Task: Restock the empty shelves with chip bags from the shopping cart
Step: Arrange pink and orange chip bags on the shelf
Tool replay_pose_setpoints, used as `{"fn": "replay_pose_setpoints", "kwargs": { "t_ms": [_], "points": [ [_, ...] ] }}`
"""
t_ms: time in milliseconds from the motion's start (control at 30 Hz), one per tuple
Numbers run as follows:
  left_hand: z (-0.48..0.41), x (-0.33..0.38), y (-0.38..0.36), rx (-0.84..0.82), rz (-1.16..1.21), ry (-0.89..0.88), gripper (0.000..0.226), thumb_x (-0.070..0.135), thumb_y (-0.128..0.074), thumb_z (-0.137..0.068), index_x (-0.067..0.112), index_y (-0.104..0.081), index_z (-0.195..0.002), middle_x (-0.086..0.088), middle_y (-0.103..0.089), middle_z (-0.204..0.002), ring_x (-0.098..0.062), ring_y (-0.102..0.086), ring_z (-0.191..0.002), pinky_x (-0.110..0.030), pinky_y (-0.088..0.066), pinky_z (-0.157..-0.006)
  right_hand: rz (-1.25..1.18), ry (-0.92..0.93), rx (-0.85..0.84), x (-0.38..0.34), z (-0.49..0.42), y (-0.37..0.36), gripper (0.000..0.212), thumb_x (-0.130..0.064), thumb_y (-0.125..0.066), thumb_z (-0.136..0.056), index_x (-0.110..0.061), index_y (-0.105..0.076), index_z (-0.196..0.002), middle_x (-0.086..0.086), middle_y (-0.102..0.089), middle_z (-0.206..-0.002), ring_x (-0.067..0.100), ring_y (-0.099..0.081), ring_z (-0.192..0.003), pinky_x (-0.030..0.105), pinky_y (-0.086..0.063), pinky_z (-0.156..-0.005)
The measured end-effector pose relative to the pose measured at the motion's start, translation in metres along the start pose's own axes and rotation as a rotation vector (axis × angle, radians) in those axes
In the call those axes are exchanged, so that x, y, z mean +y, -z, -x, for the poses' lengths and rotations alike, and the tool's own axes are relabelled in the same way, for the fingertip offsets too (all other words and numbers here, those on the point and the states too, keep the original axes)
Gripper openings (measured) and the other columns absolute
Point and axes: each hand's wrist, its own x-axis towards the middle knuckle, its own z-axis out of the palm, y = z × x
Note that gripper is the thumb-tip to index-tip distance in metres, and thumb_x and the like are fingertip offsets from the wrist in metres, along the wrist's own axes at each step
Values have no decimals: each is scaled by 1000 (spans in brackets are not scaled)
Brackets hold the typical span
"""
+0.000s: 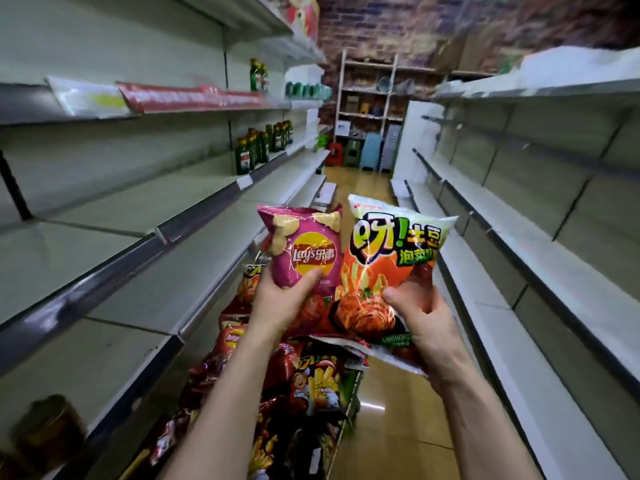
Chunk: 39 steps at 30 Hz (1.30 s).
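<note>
The left grip [285, 301] is closed round the lower part of a pink Lay's bag [306, 247], thumb laid across the printed front, the other fingers hidden behind the packet; the right grip [424, 318] is closed on the lower right corner of an orange-and-green bag [377, 258], thumb pressed on the front, fingers curled behind.

Both bags are held upright, fronts toward the camera, side by side above the shopping cart [346, 424]; their inner edges meet, though whether they overlap cannot be told. The orange-and-green bag is the larger and reaches higher.

Below the forearms the cart is heaped with more chip bags [311, 382], mostly red, brown and yellow; it stands in the aisle just beside the left shelves [114, 220].

The left shelves run in several tiers, the near stretches bare; green bottles [258, 150] stand in a group farther along one tier, and a blurred brown jar [48, 431] sits on the lowest tier, near the camera; a red strip [194, 97] hangs along the edge of a higher tier.

The right shelves [540, 271] are white and bare in the tiers shown; a wooden floor [398, 438] runs between the two sides.

At the far end of the aisle coloured stools [356, 154] stand below an open rack [370, 98], which is backed by a brick wall [374, 26].
</note>
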Motion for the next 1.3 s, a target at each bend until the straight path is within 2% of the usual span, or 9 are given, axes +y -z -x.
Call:
{"fn": "replay_pose_setpoints", "kwargs": {
  "t_ms": [133,367,433,633,767,900,1033,1133,1300],
  "points": [
    [42,19,-35,-153,10,-57,50,33,-81,-75,21,-54,-116,3,-68,-105,-10,-66,-92,-24,-54,-77,-15,52,159,-5,51,40,48,-37,-71,-74,-25,-57,-119,-7,-71,-102,2,-71,-80,13,-53,-58],
    [101,44,-100,-414,-8,-114,60,37,-82,-73,18,-52,-121,5,-67,-104,-7,-65,-92,-24,-54,-79,45,101,437,-35,127,102,18,-33,-69,-85,-28,-59,-100,-12,-68,-91,-4,-68,-70,8,-49,-53],
    [115,52,-121,-478,22,-132,56,32,-81,-75,16,-53,-120,4,-67,-102,-6,-66,-89,-17,-52,-70,63,133,515,-45,143,118,23,-33,-69,-85,-25,-61,-105,-9,-71,-95,-3,-69,-76,9,-51,-57],
    [151,78,-184,-780,88,-143,56,36,-81,-73,19,-52,-118,-1,-68,-107,-16,-68,-94,-31,-56,-80,83,178,771,-74,195,154,60,-55,-69,-67,-22,-61,-117,-6,-73,-104,11,-71,-94,27,-56,-76],
    [184,99,-219,-961,137,-167,60,39,-81,-73,20,-52,-122,0,-68,-107,-16,-68,-93,-28,-57,-73,137,202,944,-96,230,174,52,-50,-71,-77,-21,-62,-119,-6,-73,-105,11,-70,-95,27,-55,-77],
    [218,117,-247,-1115,156,-171,77,54,-86,-59,21,-54,-122,0,-70,-107,-20,-69,-95,-42,-58,-85,197,216,1111,-115,269,183,59,-58,-71,-69,-26,-60,-117,-7,-72,-106,12,-70,-96,34,-56,-86],
    [262,130,-264,-1265,189,-178,64,46,-79,-72,21,-49,-123,0,-67,-108,-18,-69,-94,-37,-58,-81,229,245,1261,-131,311,184,52,-53,-71,-75,-28,-57,-119,-6,-71,-110,14,-69,-99,35,-55,-89],
    [301,137,-271,-1357,226,-187,58,42,-78,-75,23,-47,-120,3,-65,-105,-17,-67,-93,-31,-56,-75,258,254,1361,-139,347,183,51,-49,-69,-79,-29,-54,-123,-9,-69,-112,11,-66,-104,27,-55,-87],
    [372,150,-272,-1522,275,-173,55,39,-77,-76,22,-47,-119,4,-64,-103,-15,-66,-92,-28,-55,-71,343,211,1543,-152,415,179,64,-62,-68,-71,-31,-54,-125,-8,-65,-121,16,-61,-114,43,-46,-104]
  ]
}}
